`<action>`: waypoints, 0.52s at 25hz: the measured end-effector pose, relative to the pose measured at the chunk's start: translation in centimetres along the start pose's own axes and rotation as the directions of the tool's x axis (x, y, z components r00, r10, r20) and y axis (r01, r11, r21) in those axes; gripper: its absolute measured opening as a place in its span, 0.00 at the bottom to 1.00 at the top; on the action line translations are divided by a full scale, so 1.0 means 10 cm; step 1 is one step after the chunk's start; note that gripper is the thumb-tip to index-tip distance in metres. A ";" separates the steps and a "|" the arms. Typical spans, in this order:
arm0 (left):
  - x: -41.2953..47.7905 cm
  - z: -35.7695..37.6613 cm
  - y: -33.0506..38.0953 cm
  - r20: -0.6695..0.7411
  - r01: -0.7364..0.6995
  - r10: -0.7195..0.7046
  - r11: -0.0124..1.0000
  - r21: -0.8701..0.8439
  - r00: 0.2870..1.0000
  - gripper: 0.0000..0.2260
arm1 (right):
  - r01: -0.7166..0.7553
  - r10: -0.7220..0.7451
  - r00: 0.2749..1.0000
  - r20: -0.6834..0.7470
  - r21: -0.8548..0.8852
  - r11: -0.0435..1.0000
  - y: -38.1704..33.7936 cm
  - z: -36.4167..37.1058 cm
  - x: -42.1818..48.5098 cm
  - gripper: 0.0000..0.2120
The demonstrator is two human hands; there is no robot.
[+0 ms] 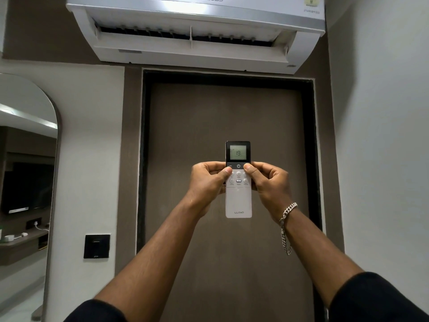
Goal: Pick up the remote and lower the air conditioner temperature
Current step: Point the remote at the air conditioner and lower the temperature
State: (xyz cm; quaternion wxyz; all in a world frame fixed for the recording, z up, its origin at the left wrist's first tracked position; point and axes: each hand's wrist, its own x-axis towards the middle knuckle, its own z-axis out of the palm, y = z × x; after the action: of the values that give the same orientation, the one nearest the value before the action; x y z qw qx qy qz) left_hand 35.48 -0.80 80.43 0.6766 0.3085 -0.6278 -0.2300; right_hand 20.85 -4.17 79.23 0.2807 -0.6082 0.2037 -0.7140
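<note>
A slim remote (238, 203), white below and black at the top, is held upright in front of me at arm's length. Its small screen reads 19. My left hand (207, 182) grips its left edge, thumb resting on the upper left button. My right hand (269, 182) grips its right edge, thumb on the upper right button; a silver chain bracelet hangs at that wrist. High on the wall is the white air conditioner (197, 31), its louvre flap open.
A brown door (185, 135) in a dark frame fills the wall behind the remote. An arched mirror (25, 159) stands at left, a black switch plate (96, 246) beside it. A pale wall (383, 135) runs along the right.
</note>
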 end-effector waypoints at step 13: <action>-0.01 0.07 -0.03 0.013 0.001 -0.001 1.000 0.017 1.000 0.03 | -0.011 0.011 1.000 -0.006 -0.022 1.000 0.03 -0.08 0.00 0.10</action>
State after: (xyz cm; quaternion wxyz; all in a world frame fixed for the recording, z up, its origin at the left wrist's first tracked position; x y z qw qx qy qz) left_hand 34.80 -1.00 80.19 0.6696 0.3129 -0.6341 -0.2273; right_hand 20.11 -4.50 78.90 0.2773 -0.6082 0.2156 -0.7118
